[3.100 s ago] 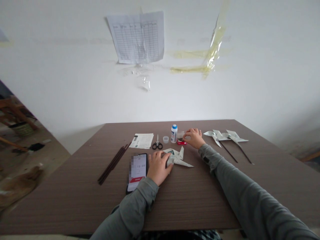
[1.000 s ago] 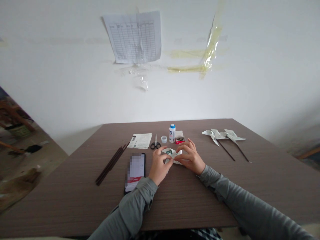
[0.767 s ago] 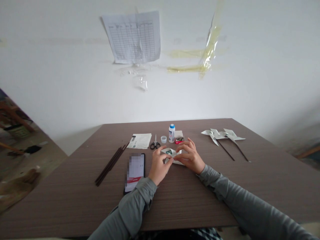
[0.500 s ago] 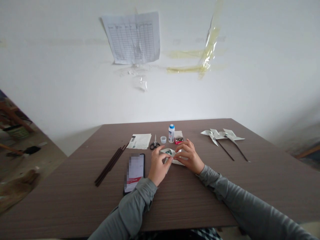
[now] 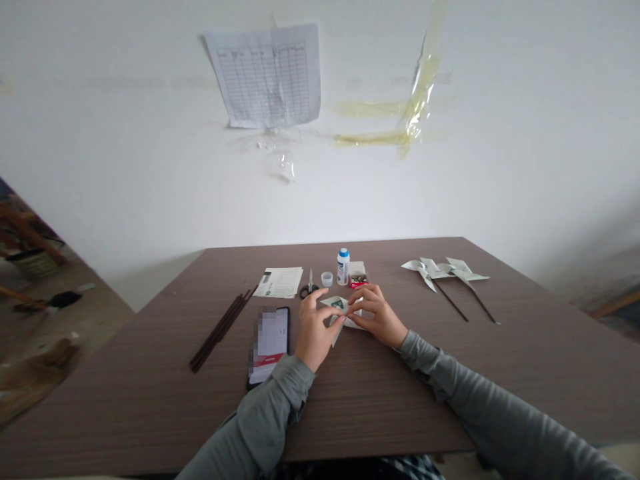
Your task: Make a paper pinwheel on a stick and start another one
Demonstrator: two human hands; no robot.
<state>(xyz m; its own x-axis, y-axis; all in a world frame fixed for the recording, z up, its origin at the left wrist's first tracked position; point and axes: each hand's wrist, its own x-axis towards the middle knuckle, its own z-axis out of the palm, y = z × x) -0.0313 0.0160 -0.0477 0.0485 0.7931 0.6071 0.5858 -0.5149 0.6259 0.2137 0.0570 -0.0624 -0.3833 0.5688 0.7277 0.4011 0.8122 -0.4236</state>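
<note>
Above the brown table (image 5: 400, 413), the left hand (image 5: 315, 333) and right hand (image 5: 383, 321) met at the paper pinwheel (image 5: 337, 305).
Both pinched its middle; the right had come from the red box (image 5: 358, 283), so two hands evidently served one piece.

Colours and Patterns

Brown wood-grain tabletop (image 5: 380, 400): fine dark streaks. White folded-paper pinwheel (image 5: 345, 302): dark-green printed patch (image 5: 338, 304). White cylindrical plastic bottle (image 5: 343, 271) near far edge: blue cap (image 5: 343, 252). Thin dark-brown sticks (image 5: 221, 332) toward left edge: plain.
</note>
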